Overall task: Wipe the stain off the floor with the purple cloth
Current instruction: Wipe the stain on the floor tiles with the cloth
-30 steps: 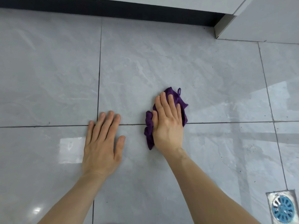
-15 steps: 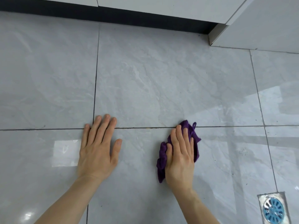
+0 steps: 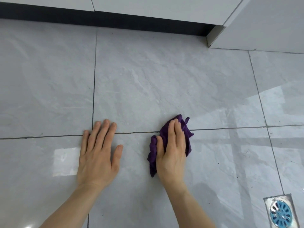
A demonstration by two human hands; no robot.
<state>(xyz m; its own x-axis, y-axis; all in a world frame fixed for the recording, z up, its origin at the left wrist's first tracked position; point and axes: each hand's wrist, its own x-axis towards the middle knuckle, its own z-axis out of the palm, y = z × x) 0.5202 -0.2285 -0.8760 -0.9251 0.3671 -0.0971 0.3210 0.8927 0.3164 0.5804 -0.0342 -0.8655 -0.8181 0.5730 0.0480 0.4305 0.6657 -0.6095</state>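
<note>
My right hand (image 3: 171, 150) presses flat on the crumpled purple cloth (image 3: 186, 130), which lies on the grey floor tiles across the horizontal grout line (image 3: 222, 128). Cloth edges show past the fingertips and beside the thumb. My left hand (image 3: 98, 153) rests flat on the floor to the left, fingers spread, holding nothing. Faint brownish marks sit along the grout line (image 3: 136, 132) between the two hands. Whatever lies under the cloth is hidden.
A white cabinet with a dark recessed plinth (image 3: 115, 20) runs along the far edge. A white panel corner (image 3: 213, 36) juts out at upper right. A floor drain with a blue grate (image 3: 280, 213) sits at lower right. Small dark specks dot the tile to the right.
My right hand has slid the cloth toward me and then forward again onto the grout line. The left hand has stayed planted.
</note>
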